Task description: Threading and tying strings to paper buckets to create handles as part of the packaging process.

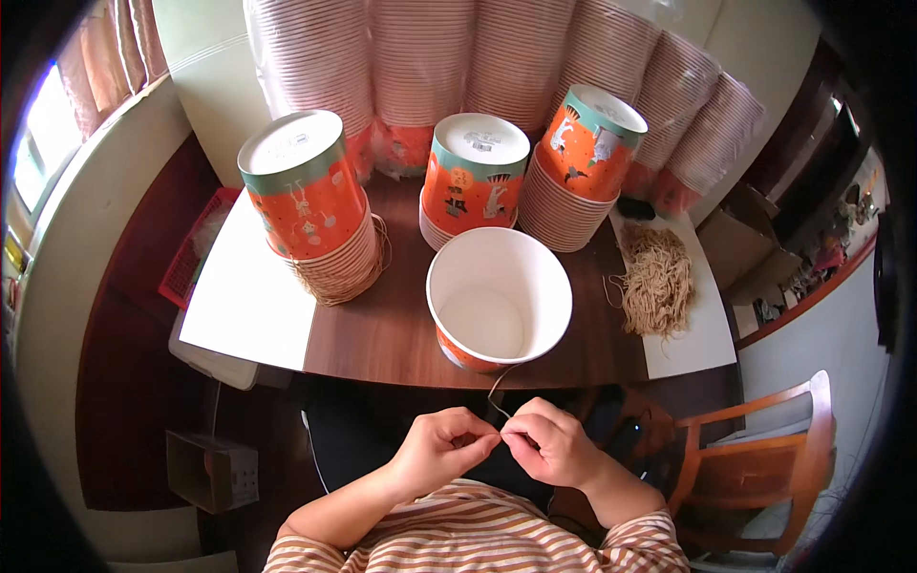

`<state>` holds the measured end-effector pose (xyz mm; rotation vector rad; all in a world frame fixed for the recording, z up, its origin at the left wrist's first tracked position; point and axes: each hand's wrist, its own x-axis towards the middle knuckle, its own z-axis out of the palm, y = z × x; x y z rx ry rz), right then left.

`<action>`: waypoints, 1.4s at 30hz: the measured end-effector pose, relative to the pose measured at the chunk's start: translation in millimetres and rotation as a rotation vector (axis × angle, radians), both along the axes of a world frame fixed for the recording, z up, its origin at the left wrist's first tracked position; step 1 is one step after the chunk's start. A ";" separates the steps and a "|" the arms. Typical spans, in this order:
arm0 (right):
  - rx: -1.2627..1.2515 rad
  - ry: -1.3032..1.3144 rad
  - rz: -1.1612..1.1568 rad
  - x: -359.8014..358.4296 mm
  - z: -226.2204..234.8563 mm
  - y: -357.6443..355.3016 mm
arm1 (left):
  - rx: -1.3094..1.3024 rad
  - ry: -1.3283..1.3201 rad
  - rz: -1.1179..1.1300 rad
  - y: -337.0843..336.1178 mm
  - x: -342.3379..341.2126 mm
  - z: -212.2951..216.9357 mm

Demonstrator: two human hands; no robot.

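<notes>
Just in front of my body, my left hand (444, 449) and my right hand (556, 447) are both closed in a pinch, fingertips touching or nearly so. A thin tan cord (493, 386) runs down from the near side of an open paper bucket (540, 282) to my fingers. Its end between the fingertips is hidden. The bucket sits at the table's front edge, mouth up and tilted toward me, white inside with an orange outside. Nothing shows in it.
On the brown and white table (353, 344) stand upside-down stacks of orange and green buckets, a left stack (301, 205), a middle stack (475, 181) and a right stack (583, 153). Loose cords (659, 286) lie at right. Wrapped bucket stacks (420, 67) line the back. A wooden chair (750, 468) is at right.
</notes>
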<state>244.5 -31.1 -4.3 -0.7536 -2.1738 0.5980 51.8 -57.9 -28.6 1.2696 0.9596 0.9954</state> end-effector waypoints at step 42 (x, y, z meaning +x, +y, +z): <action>-0.220 -0.143 -0.235 16.5 42.1 152.7 | 0.134 0.454 0.216 166.2 -53.2 53.4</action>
